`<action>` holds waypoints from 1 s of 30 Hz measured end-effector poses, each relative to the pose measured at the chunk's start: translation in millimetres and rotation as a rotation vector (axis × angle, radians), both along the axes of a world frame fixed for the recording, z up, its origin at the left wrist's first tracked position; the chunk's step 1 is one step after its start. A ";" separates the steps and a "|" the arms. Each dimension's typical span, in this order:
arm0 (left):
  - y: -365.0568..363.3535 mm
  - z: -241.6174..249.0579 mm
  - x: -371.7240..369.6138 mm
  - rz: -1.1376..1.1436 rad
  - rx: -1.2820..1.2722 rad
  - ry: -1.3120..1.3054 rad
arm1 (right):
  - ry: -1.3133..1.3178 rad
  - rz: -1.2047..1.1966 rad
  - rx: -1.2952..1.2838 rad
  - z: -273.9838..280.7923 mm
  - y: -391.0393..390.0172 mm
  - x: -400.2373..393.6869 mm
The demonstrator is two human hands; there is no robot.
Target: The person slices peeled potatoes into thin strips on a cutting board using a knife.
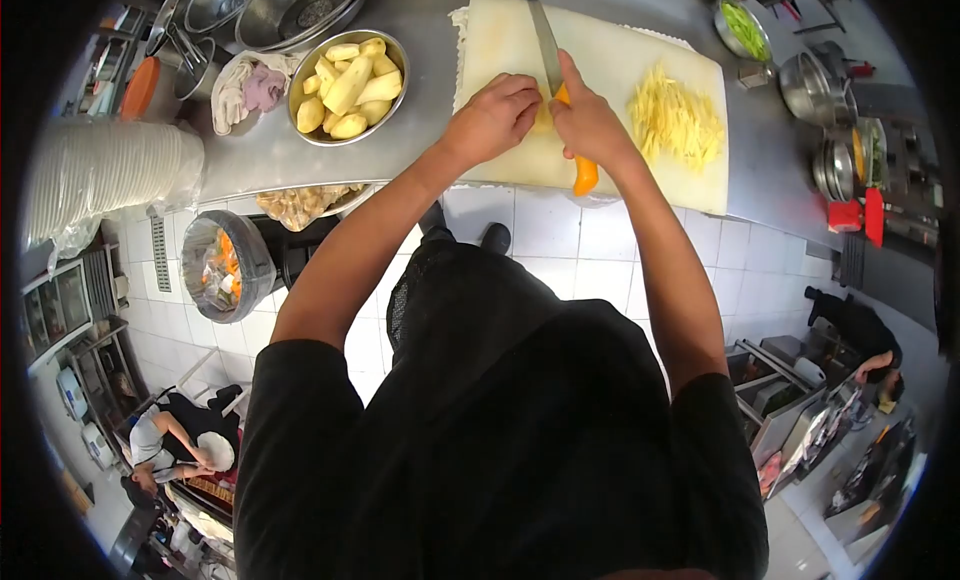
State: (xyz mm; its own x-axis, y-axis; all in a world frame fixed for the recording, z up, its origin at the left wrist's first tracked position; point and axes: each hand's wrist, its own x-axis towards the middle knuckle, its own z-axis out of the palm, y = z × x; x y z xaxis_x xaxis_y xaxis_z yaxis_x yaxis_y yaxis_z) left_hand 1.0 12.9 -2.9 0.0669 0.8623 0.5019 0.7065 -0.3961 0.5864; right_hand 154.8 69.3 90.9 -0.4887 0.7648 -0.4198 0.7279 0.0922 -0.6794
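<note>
My right hand (592, 123) grips a knife (546, 42) by its orange handle, with the long blade pointing away across the white cutting board (600, 60). My left hand (497, 115) is curled with its fingers down on a pale potato piece (543, 117) right beside the blade. A pile of thin yellow potato strips (676, 120) lies on the board to the right of the knife. Left of the board stands a metal bowl of peeled potatoes (350, 83).
Empty metal bowls (290, 10) and a rag (250, 88) sit at the counter's far left, beside a stack of white plates (110, 165). Bowls of greens (743, 25) and pots (815, 85) stand right. A scrap bin (225, 265) is on the tiled floor. Other people work nearby.
</note>
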 end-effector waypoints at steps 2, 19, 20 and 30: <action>0.3 -0.8 1.6 0.001 0.009 -0.009 | -0.022 -0.002 -0.030 12.8 -6.0 5.5; -0.7 -1.0 1.3 0.011 -0.002 -0.014 | -0.041 0.058 0.235 -32.0 -48.4 21.7; -1.3 -1.1 1.6 0.011 -0.006 -0.008 | -0.047 0.060 0.261 -35.4 -32.9 14.3; -0.9 -3.3 0.9 0.038 -0.012 -0.029 | -0.135 0.031 -0.096 42.0 -66.0 32.7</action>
State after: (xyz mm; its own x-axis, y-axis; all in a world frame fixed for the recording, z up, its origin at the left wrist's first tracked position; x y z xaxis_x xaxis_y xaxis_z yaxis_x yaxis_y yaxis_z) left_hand 1.9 12.0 -6.2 0.0192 0.8700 0.4926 0.7036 -0.3619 0.6116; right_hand 187.6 3.4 132.9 -0.4454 0.7035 -0.5538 0.8109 0.0548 -0.5825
